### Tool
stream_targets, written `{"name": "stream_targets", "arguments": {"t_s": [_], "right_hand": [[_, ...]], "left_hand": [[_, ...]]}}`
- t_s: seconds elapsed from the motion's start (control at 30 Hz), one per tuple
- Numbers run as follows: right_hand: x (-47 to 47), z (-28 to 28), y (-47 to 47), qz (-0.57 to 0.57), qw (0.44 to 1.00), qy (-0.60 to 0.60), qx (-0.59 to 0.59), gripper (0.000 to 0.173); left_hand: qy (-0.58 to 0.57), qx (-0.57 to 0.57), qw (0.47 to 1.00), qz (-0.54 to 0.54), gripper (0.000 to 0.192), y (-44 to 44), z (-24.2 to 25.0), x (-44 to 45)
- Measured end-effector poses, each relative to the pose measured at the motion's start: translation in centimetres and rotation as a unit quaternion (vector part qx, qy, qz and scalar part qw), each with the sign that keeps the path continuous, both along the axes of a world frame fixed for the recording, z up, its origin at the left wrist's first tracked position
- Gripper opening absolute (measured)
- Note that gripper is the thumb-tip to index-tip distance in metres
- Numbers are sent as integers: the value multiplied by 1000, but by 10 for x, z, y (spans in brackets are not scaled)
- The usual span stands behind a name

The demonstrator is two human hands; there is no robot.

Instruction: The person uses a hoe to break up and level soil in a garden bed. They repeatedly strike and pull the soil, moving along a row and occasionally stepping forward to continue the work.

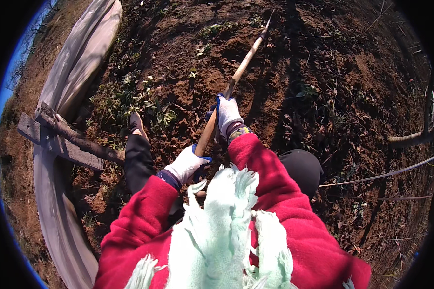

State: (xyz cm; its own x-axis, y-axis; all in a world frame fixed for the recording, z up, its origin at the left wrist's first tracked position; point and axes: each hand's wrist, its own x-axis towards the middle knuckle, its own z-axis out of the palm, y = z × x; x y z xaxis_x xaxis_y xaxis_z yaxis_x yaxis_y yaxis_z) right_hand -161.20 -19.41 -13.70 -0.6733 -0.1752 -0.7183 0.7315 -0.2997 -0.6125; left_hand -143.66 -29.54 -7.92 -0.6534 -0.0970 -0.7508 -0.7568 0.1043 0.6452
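A long wooden tool handle [246,61] slants away from me over loose reddish soil. My left hand [186,164], in a white knit glove with blue palm coating, grips its near end. Farther up the shaft, my right hand [229,113], gloved the same way, is closed around it. Beyond that hand the shaft has a darker section, then tapers to a thin tip [269,21] close to the ground. Whether the tip touches the soil, I cannot tell. Red sleeves and a pale green fringed scarf [217,224] cover the lower view.
At left runs a long grey ridged trunk or timber [43,188], crossed by a flat board [81,153] and a brown stick [83,141]. My shoe [137,123] is beside leafy weeds [148,101]. Thin pale stems [376,177] and a thicker branch [408,140] lie at right.
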Motion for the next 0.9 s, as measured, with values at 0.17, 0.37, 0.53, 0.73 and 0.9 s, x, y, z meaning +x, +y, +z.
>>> {"name": "stream_targets", "arguments": {"t_s": [0.17, 0.37, 0.53, 0.73, 0.9], "right_hand": [[-36, -31, -10, -45, 997, 53, 36, 25], [-42, -36, -7, -33, 998, 51, 9, 19], [-14, -21, -3, -102, 980, -51, -164, 22], [88, -24, -50, -103, 989, -90, -61, 26], [199, 5, -69, -110, 966, -216, -94, 25]], "left_hand": [[-30, 67, 996, 54, 36, -22, 24, 62], [-22, 77, 995, -57, 49, -51, 129, 178], [-86, 30, 995, -33, 49, -80, 180, 263], [-356, 72, 924, -121, 32, -163, 202, 329], [-283, 15, 957, -60, 39, -200, 207, 421]]}}
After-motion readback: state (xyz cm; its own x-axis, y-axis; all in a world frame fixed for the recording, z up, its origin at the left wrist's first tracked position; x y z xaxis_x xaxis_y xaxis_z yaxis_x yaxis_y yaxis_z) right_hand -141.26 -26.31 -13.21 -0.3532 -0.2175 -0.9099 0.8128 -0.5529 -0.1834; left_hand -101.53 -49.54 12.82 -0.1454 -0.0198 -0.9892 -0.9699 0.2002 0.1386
